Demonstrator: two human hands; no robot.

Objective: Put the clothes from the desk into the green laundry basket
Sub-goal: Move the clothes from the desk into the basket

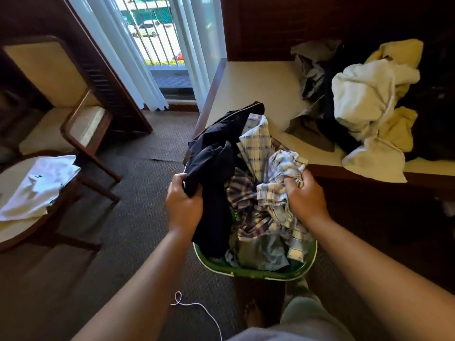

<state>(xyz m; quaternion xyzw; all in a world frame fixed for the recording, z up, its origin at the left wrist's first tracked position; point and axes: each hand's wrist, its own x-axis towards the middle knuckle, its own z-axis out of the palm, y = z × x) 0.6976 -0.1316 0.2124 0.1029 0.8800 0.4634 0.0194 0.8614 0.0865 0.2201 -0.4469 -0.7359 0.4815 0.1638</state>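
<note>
My left grip (183, 205) clenches limp dark garment (216, 156), long axis toward 12 o'clock; right grip (305, 198) clenches crumpled plaid shirt (256, 141) above oval green basket (258, 274).

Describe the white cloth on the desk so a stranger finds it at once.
Right of the window stands a cream-topped desk. On its heap of clothes, the white cloth lies on top and hangs over the front edge. Its neighbours are grey, dark or pale yellow.

The floor is covered by a dark patterned carpet (138, 153). Daylight is admitted at the upper centre through a barred window (157, 38) flanked by white curtains (115, 57). A cream-cushioned chair (49, 70) is placed at the left.
</note>
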